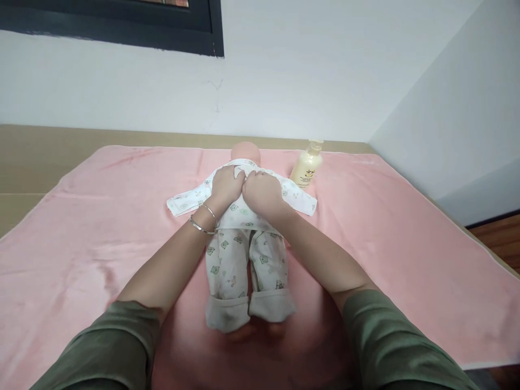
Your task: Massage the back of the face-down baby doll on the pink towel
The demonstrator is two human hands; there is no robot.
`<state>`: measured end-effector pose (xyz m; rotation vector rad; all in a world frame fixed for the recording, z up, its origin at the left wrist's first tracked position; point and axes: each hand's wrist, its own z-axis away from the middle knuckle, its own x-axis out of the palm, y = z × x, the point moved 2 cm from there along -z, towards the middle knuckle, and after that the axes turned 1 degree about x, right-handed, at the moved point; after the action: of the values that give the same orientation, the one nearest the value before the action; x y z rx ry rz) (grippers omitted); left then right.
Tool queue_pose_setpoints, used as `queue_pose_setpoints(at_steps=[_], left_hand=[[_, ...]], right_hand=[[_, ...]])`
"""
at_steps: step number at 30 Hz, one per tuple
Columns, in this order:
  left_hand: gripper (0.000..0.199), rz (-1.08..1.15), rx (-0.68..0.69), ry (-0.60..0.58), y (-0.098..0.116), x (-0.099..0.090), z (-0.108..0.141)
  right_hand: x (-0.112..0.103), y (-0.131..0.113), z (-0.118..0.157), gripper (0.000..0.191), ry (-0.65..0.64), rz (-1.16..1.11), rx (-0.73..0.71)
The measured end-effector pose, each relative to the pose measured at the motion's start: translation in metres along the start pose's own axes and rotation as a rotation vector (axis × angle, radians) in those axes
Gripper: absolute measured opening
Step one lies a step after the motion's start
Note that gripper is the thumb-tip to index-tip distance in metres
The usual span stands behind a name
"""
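Note:
A baby doll (246,152) lies stretched out with its head away from me; I cannot tell whether it faces up or down. It wears a white printed baby shirt (247,218) and matching pants (229,265) with turned-up cuffs. My left hand (227,187), a bangle on its wrist, is closed on the shirt's upper middle. Beside it, touching at the knuckles, my right hand (263,192) is closed on the same cloth, its fingertips curled out of sight. Both sleeves of the shirt spread out to the sides.
A pump bottle (307,167) of pale yellow liquid leans slightly, just beyond the shirt's right sleeve. Under everything is a pink blanket (385,244) over a tan surface (49,157). A white wall (300,70) with a dark window frame (122,32) rises behind.

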<state>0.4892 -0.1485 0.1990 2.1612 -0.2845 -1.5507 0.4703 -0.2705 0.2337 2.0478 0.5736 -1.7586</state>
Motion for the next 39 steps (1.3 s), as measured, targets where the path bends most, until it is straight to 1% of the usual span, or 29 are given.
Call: queue_pose_setpoints(at_steps=[2, 6, 9, 11, 19, 26, 39], left_hand=[[0.046, 0.009, -0.002, 0.006, -0.001, 0.001, 0.0], [0.048, 0.016, 0.016, 0.021, -0.004, 0.004, 0.0], [0.05, 0.016, 0.015, 0.039, -0.005, 0.006, -0.001], [0.051, 0.021, 0.016, 0.04, -0.005, 0.007, -0.001], [0.051, 0.017, 0.017, 0.033, -0.005, 0.006, -0.001], [0.047, -0.002, 0.0, 0.035, -0.004, 0.005, 0.0], [0.048, -0.01, 0.007, 0.033, -0.005, 0.007, -0.001]], right_hand=[[0.002, 0.003, -0.004, 0.038, 0.009, -0.079, 0.01], [0.013, 0.023, -0.025, 0.048, 0.028, -0.271, 0.012], [0.023, 0.036, -0.038, 0.059, 0.057, -0.316, 0.008], [0.028, 0.039, -0.041, 0.062, 0.06, -0.322, 0.019], [0.033, 0.038, -0.041, 0.064, 0.074, -0.328, 0.025], [0.032, 0.038, -0.041, 0.064, 0.072, -0.324, 0.03], [0.034, 0.038, -0.042, 0.064, 0.084, -0.334, 0.033]])
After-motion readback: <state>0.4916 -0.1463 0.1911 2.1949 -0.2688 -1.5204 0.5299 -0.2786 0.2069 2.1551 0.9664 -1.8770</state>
